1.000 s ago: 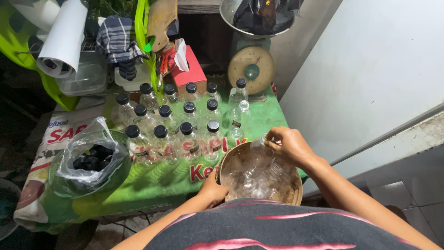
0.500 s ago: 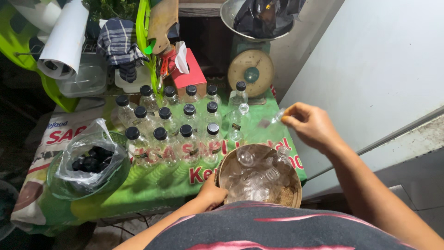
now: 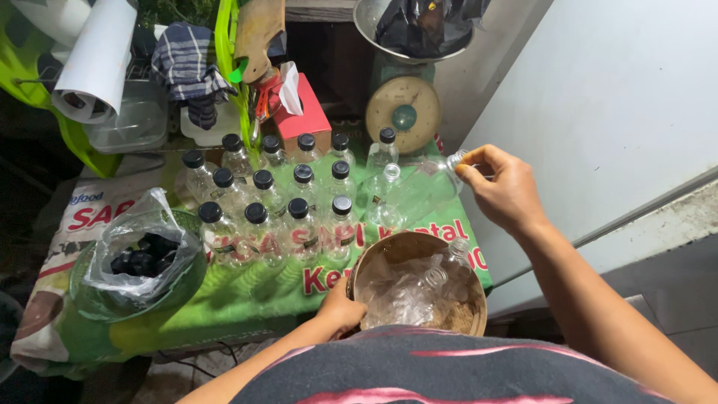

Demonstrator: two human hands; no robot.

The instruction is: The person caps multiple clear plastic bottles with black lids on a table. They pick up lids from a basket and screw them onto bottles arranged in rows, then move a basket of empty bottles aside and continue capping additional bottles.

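Note:
My right hand (image 3: 502, 189) grips the neck of a clear, uncapped plastic bottle (image 3: 419, 196), holding it tilted above the right side of the green table cover (image 3: 247, 299). My left hand (image 3: 340, 308) holds the near rim of a round woven basket (image 3: 475, 314) filled with more empty clear bottles (image 3: 419, 288). Several capped bottles with black lids (image 3: 265, 198) stand in rows on the cover. One uncapped bottle (image 3: 387, 188) stands at the right end of the rows, just beside the held bottle.
A clear plastic bag of black caps (image 3: 142, 254) lies in a green bowl at the left. A kitchen scale (image 3: 404, 105) with a black bag on its pan, a red tissue box (image 3: 303, 116) and a checked cloth (image 3: 187, 67) stand behind. A white wall panel (image 3: 598, 112) is at the right.
My right hand lifted a clear bottle out of the basket and carried it up and to the right over the table. My left hand stayed on the basket rim.

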